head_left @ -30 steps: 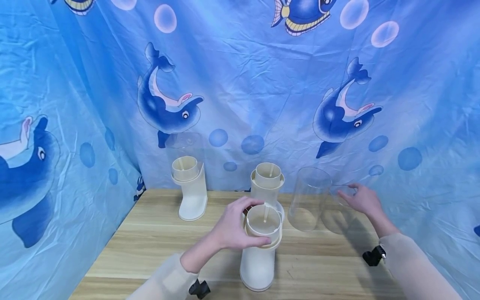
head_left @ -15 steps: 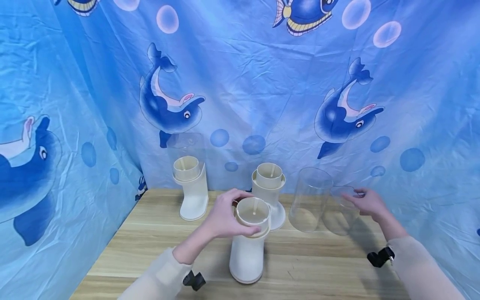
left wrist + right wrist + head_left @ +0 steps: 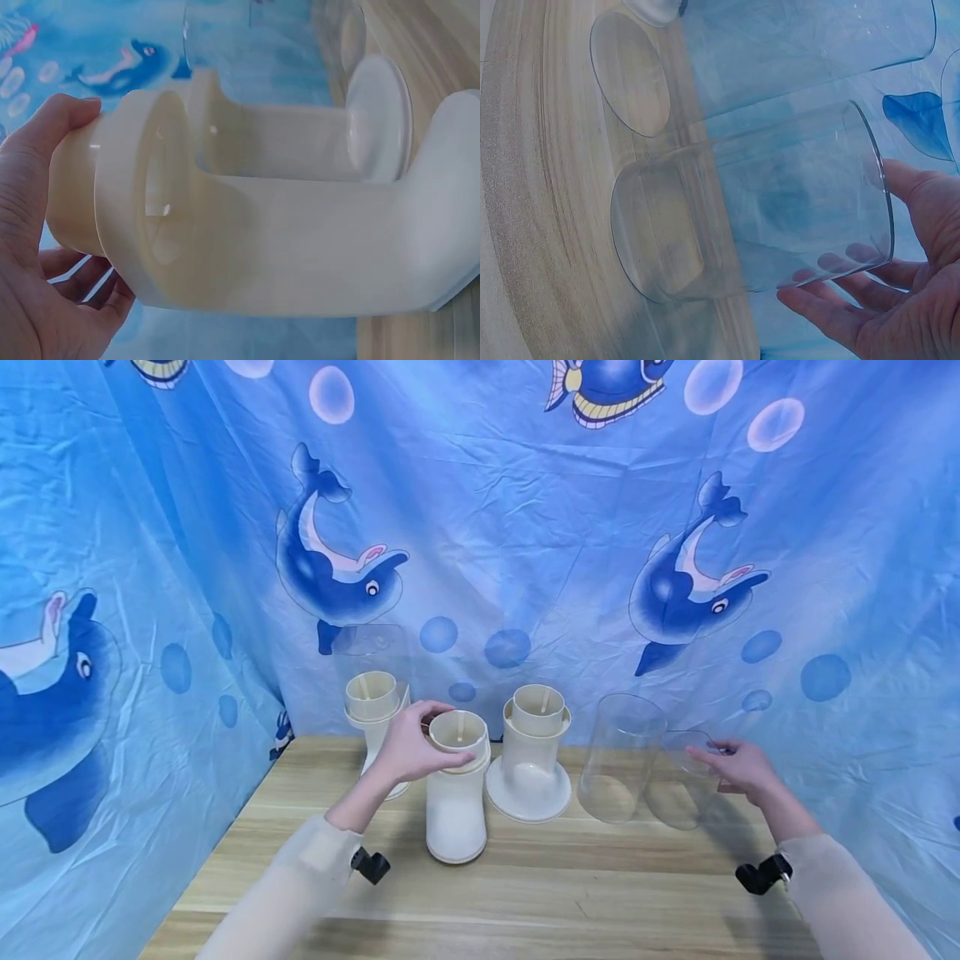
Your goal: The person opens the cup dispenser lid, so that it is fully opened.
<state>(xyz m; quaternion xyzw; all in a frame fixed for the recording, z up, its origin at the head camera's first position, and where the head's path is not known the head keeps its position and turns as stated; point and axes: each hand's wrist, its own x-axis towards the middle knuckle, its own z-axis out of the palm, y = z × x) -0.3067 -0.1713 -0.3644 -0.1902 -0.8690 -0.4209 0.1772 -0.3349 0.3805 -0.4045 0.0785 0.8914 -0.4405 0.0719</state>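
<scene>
My left hand grips the top collar of a white plastic stand, upright with a curved foot. In the left wrist view, thumb and fingers wrap the stand's cream ring. Whether its foot touches the table cannot be told. On the right, my right hand holds the upper rim of a short clear cylinder, which stands on the table. The right wrist view shows the thumb and fingers around the rim of this clear cylinder.
A taller clear cylinder stands beside the short one. Between it and the held stand is a white stand with a round base. Another white stand, partly behind my left hand, bears a clear cylinder. A blue curtain backs the wooden table.
My left hand has carried the white stand left and farther back, uncovering the round-based stand. My right hand has shifted slightly on the short cylinder's rim, which stays in place.
</scene>
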